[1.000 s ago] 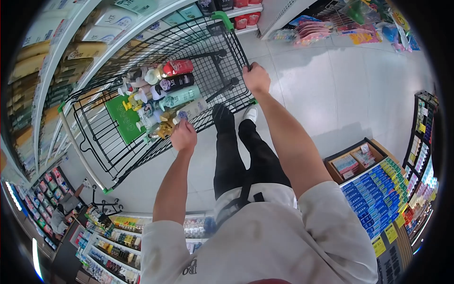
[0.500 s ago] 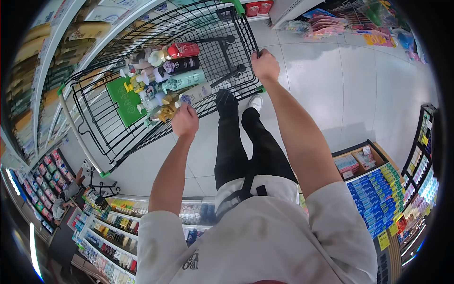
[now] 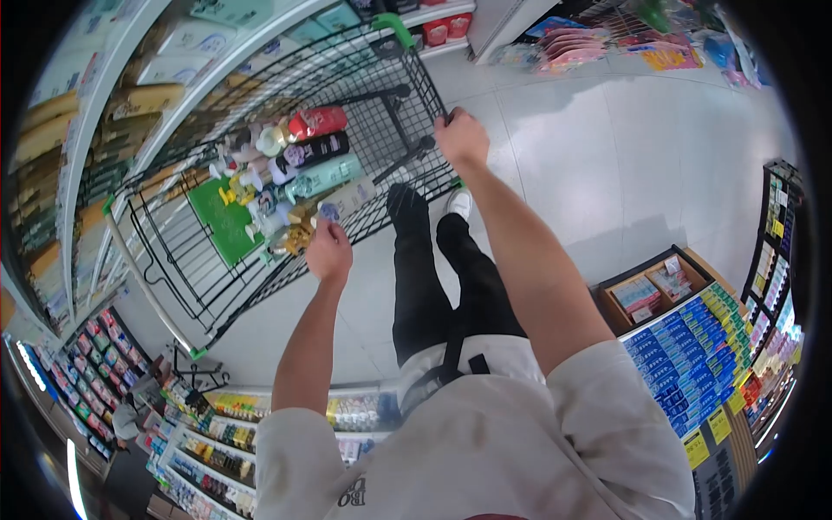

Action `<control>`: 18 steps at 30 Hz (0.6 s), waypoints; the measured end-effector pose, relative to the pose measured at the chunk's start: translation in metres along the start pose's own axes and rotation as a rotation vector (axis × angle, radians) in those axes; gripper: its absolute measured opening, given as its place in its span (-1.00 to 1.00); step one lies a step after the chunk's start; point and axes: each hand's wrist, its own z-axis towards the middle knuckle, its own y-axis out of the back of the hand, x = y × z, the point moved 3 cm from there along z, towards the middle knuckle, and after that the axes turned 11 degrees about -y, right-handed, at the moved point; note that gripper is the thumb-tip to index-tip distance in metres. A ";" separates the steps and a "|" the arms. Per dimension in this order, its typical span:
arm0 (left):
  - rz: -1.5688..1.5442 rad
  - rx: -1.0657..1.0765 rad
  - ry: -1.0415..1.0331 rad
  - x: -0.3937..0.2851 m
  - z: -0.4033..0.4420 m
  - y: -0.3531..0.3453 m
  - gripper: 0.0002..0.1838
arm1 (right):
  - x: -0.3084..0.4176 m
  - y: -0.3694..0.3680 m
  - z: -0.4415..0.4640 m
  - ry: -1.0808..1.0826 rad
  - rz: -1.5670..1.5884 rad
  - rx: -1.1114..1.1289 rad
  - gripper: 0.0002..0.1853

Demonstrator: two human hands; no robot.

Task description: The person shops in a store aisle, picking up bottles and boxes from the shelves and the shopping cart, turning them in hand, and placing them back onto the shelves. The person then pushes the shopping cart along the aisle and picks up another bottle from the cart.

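A black wire shopping cart (image 3: 428,82) with green corner pieces stands in front of me, its pale handle (image 3: 146,274) to the left. My right hand (image 3: 462,139) is closed round the rim at the cart's right end. On the near side rim, my left hand (image 3: 330,253) is closed too; its fingertips are partly hidden. Inside the cart lie several pump bottles, among them a red bottle (image 3: 317,122), a black bottle (image 3: 319,149), a mint-green bottle (image 3: 326,177) and a whitish bottle (image 3: 354,198) close to my left hand. A green panel (image 3: 223,222) sits beside them.
Product shelves (image 3: 113,104) run along the cart's far side. Stacked blue boxes (image 3: 680,364) stand at the right, beside a wooden display bin (image 3: 646,295). Pink packages (image 3: 572,50) hang at the upper right. At the lower left, another person (image 3: 130,416) is near more shelves.
The cart, with both my hands still on it, has shifted slightly left in view. The bottles moved along with it. The blue boxes at the right show a little more fully.
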 end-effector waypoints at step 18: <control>-0.020 -0.045 -0.004 -0.004 -0.003 0.004 -0.87 | -0.002 0.002 -0.002 -0.048 0.032 0.042 -0.60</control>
